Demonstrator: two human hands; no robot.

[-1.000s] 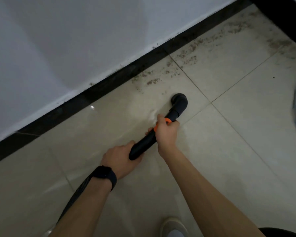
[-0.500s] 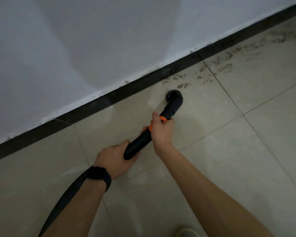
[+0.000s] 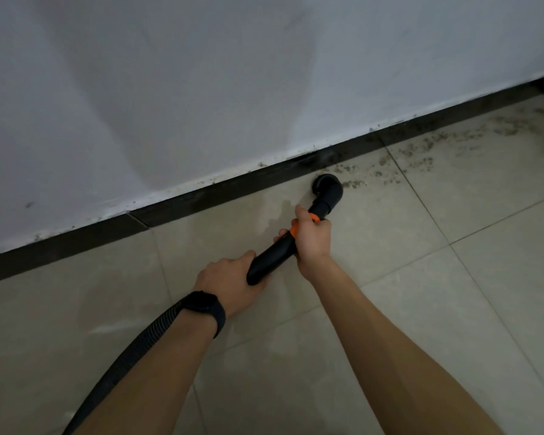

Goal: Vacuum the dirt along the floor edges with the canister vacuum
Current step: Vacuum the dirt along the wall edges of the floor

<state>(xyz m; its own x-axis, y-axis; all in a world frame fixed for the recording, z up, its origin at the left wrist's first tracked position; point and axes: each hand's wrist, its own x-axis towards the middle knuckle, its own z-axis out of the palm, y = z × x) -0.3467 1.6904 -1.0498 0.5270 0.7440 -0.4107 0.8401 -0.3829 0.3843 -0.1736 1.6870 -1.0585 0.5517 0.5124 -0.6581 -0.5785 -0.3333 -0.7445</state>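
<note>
- Here, in the head view, 2 hands hold a black vacuum pipe [image 3: 275, 255] low over the tiled floor [image 3: 390, 309].
- The pipe's long axis runs diagonally, from lower left near the person up and right toward the white wall [image 3: 201, 89].
- Its far end points at the dark skirting board [image 3: 201, 204].
- At that far end a bent nozzle [image 3: 327, 189] sits just beside the skirting board, at the left edge of a trail of brown dirt [image 3: 415, 155] that spreads rightward along the floor edge.
- The right hand [image 3: 311, 238] is wrapped around the pipe at its orange ring [image 3: 294, 230], fingers curled tight.
- The left hand [image 3: 230, 282], with a black watch [image 3: 204, 306] on the wrist, grasps the pipe's near end.
- A ribbed black hose [image 3: 132, 350] leaves that near end, passes under the left forearm and runs off toward the lower left.
</note>
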